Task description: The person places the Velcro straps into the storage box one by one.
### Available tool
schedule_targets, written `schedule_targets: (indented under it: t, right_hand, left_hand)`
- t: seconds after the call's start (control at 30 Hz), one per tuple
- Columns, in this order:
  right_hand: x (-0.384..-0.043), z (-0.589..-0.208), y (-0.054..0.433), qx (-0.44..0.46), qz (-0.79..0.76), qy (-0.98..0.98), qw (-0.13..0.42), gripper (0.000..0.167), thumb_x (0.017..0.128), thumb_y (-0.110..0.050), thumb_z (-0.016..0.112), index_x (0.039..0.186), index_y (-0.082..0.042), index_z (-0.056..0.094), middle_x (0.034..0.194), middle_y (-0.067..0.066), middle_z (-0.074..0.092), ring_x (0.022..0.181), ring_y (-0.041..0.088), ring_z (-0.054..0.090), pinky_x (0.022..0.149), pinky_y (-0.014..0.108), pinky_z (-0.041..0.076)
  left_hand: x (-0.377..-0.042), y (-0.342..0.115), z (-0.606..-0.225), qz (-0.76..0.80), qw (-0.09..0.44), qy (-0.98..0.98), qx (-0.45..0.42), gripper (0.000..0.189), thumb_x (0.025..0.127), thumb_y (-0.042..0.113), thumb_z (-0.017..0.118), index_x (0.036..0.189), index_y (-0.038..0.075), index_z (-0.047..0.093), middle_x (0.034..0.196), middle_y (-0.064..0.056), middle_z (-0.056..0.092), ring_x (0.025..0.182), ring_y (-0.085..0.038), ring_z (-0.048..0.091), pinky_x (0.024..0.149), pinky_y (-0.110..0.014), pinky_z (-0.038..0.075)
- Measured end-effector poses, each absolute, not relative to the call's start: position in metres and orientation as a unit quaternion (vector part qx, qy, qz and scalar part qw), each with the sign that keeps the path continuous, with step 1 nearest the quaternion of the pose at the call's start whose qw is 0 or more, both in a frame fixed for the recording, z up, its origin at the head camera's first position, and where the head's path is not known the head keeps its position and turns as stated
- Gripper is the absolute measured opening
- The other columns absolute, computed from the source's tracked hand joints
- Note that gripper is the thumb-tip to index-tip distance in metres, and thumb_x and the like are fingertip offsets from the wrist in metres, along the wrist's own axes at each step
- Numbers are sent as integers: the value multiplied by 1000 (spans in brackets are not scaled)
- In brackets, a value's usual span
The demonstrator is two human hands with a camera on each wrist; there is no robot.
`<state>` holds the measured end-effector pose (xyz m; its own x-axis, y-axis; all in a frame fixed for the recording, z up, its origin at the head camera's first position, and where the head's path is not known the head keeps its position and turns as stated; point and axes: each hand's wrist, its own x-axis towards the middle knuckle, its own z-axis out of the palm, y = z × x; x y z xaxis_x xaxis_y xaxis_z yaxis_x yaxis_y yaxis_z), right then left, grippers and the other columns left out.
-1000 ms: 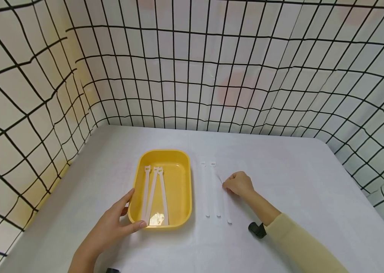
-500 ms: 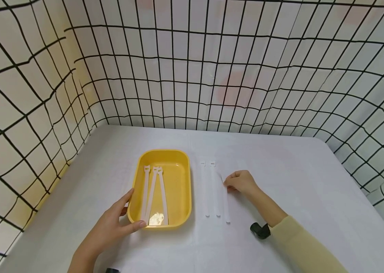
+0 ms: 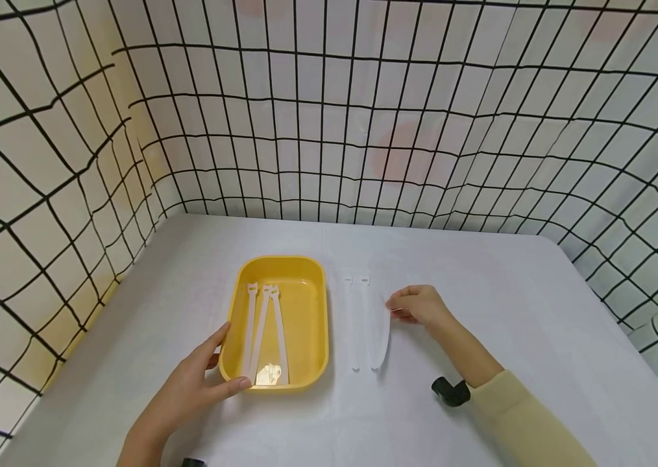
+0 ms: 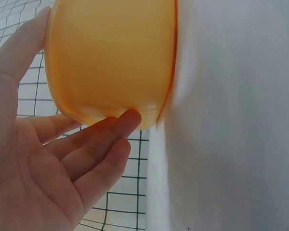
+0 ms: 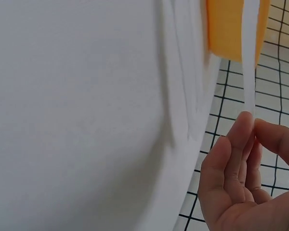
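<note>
A yellow tray (image 3: 307, 324) stands left of the middle in the head view. My left hand (image 3: 190, 384) holds its near left corner, thumb on the front rim and fingers against the outer side (image 4: 111, 57). Three white slotted cable ties (image 3: 250, 331) lie inside. My right hand (image 3: 420, 306) pinches the upper end of another white cable tie (image 3: 386, 344) between thumb and fingertips. This tie hangs bowed, its lower end near the table; the fingers hide its head. In the right wrist view the held tie (image 5: 249, 57) rises from the fingertips.
Two more white cable ties, a left one (image 3: 352, 331) and a right one (image 3: 368, 331), lie side by side on the white tabletop (image 3: 481, 279) right of the tray. Black wire mesh (image 3: 329, 130) surrounds the table. A black device (image 3: 450, 392) sits at the right wrist.
My right hand has moved slightly right and up, lifting the third cable tie from the table. Its lower end has swung left. My left hand and the tray stay put.
</note>
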<state>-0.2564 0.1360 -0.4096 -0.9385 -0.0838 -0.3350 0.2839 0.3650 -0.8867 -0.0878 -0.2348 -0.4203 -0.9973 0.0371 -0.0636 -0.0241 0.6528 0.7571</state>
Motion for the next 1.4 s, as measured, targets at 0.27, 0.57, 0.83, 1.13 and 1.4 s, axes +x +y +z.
schedule_targets:
  t: [0.27, 0.57, 0.83, 1.13, 1.4]
  right_hand:
    - [-254, -398, 134, 50, -611, 766, 195, 24, 87, -7, 71, 105, 6, 61, 91, 12, 70, 71, 14, 68, 70, 27, 56]
    - [-248, -389, 122, 20, -645, 731, 223, 24, 88, -5, 69, 105, 8, 59, 89, 11, 69, 72, 16, 68, 70, 28, 56]
    - [-243, -384, 110, -6, -655, 717, 236, 15, 89, -3, 66, 99, 6, 61, 84, 8, 67, 71, 15, 67, 70, 27, 56]
    - [-242, -378, 94, -11, -662, 707, 248, 17, 90, -5, 67, 101, 7, 63, 89, 11, 68, 73, 16, 67, 79, 34, 56]
    - [-242, -376, 78, -21, -678, 689, 254, 15, 90, -4, 67, 100, 6, 62, 85, 9, 68, 71, 16, 67, 77, 33, 56]
  left_hand:
    - [-89, -235, -420, 421, 42, 906, 1, 103, 76, 53, 79, 156, 17, 25, 151, -11, 38, 116, -33, 54, 95, -60, 42]
    - [-88, -235, -421, 424, 41, 905, 6, 102, 76, 51, 80, 156, 16, 25, 150, -11, 39, 116, -32, 54, 94, -59, 43]
    - [-88, -235, -420, 425, 44, 904, 1, 103, 76, 52, 80, 156, 16, 25, 151, -11, 39, 117, -33, 54, 95, -59, 42]
    - [-88, -235, -420, 425, 43, 904, 0, 103, 76, 52, 80, 156, 17, 25, 151, -11, 38, 117, -33, 54, 95, -59, 41]
    - [-88, -235, -420, 421, 35, 906, 8, 102, 77, 50, 80, 155, 15, 26, 151, -12, 39, 115, -33, 55, 95, -60, 41]
